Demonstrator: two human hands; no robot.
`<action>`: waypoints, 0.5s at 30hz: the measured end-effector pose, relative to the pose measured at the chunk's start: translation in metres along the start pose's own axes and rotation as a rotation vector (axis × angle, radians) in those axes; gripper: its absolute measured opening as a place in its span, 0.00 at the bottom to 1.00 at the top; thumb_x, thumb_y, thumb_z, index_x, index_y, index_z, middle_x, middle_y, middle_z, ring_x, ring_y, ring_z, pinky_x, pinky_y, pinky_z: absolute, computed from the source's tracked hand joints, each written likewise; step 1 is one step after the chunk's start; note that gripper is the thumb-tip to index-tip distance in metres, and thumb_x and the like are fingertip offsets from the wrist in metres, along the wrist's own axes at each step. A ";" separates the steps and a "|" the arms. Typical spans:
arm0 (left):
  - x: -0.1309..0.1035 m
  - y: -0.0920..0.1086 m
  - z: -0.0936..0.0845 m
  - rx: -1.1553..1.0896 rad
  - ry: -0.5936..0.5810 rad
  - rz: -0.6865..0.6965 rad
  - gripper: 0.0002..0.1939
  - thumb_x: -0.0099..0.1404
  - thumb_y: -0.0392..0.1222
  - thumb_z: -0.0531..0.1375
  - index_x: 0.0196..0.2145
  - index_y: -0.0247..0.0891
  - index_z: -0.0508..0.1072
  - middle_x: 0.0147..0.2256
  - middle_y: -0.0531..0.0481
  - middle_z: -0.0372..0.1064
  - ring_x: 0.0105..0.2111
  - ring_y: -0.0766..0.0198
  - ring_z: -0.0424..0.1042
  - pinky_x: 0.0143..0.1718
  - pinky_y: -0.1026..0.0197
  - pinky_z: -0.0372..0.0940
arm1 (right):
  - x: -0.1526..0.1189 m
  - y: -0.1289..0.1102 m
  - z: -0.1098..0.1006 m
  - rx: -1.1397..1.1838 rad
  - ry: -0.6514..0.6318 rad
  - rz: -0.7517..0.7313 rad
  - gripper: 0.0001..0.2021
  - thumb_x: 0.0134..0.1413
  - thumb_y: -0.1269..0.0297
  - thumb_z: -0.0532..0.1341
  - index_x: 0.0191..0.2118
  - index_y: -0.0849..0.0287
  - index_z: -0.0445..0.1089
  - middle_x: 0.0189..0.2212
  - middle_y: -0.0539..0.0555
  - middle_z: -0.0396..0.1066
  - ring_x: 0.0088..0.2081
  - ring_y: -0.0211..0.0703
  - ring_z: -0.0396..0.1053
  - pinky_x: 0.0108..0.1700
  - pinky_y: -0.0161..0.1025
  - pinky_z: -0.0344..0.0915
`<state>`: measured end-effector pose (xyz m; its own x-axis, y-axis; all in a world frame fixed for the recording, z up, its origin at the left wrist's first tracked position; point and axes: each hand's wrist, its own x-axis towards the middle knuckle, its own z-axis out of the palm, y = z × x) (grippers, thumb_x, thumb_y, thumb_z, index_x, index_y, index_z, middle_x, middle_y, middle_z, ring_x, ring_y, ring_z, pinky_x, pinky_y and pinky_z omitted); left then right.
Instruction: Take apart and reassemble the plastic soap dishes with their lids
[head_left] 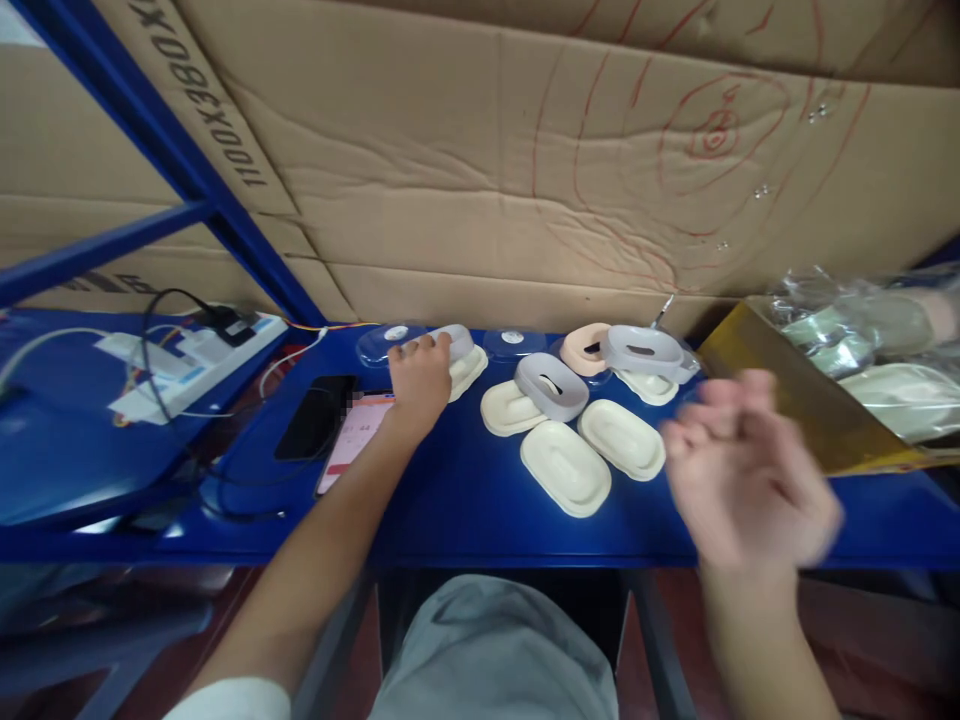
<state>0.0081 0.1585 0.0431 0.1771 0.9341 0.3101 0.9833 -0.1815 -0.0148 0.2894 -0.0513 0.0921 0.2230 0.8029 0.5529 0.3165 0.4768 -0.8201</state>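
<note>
**Q:** While the left hand (420,378) was stretched out to the back of the blue table (465,500), what did it touch?

**A:** Its fingers were curled down over a grey oval piece (455,341) that sat on a cream oval tray (469,370); the hand rested on top of the piece, fingers closed loosely about its near edge. A clear lid (386,342) lay just beside it, to the left.

**Q:** And the right hand (750,470)?

**A:** It was raised above the table's front right part, well apart from the grey piece. It was blurred; the fingers seemed half curled and nothing showed in them, though the blur left this uncertain.

**Q:** What lay between the two hands?

**A:** A group of oval parts: a cream tray (506,408) with a grey ring (551,386) leaning on it, two cream trays (565,468) (621,438) nearer the front, a pinkish piece (583,349) and a second grey ring (643,351) at the back, and a second clear lid (513,342).

**Q:** What stood at the margins?

**A:** Left of the left forearm lay a black phone (315,418) and a phone with a lit screen (352,440); farther left, a white power strip (195,365) with cables. At right, a yellow box flap (795,400) and clear plastic bags (862,330). Cardboard (525,150) formed the backdrop.
</note>
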 end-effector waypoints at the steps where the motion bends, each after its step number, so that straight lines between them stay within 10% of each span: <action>1: 0.001 -0.001 0.000 -0.003 -0.006 -0.011 0.21 0.71 0.30 0.52 0.58 0.32 0.74 0.50 0.29 0.77 0.53 0.37 0.77 0.56 0.37 0.63 | 0.010 0.014 0.001 -0.006 0.032 -0.020 0.18 0.79 0.52 0.49 0.55 0.45 0.74 0.45 0.56 0.82 0.42 0.51 0.79 0.45 0.51 0.76; 6: -0.010 0.013 -0.013 -0.046 0.034 0.095 0.24 0.75 0.33 0.55 0.66 0.39 0.68 0.60 0.32 0.72 0.61 0.40 0.72 0.64 0.37 0.59 | 0.062 0.103 -0.002 -0.684 -0.418 -0.306 0.22 0.79 0.51 0.50 0.38 0.55 0.75 0.28 0.54 0.78 0.32 0.49 0.75 0.44 0.47 0.68; 10: -0.049 0.042 -0.021 -0.258 -0.028 0.726 0.17 0.81 0.45 0.55 0.62 0.43 0.73 0.61 0.41 0.74 0.61 0.49 0.72 0.64 0.46 0.62 | 0.067 0.134 -0.005 -0.800 -0.493 -0.356 0.26 0.80 0.52 0.49 0.29 0.54 0.70 0.23 0.54 0.73 0.28 0.47 0.70 0.40 0.45 0.65; 15: -0.096 0.042 -0.017 -0.229 -0.070 0.886 0.27 0.74 0.56 0.66 0.64 0.41 0.71 0.66 0.40 0.70 0.64 0.46 0.70 0.65 0.44 0.61 | 0.043 0.115 0.005 -0.778 -0.569 -0.389 0.15 0.78 0.55 0.57 0.56 0.56 0.75 0.54 0.60 0.80 0.56 0.53 0.75 0.57 0.50 0.67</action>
<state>0.0318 0.0557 0.0290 0.8718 0.4393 0.2167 0.4554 -0.8898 -0.0282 0.3308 0.0399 0.0203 -0.4263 0.7894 0.4418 0.8258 0.5389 -0.1660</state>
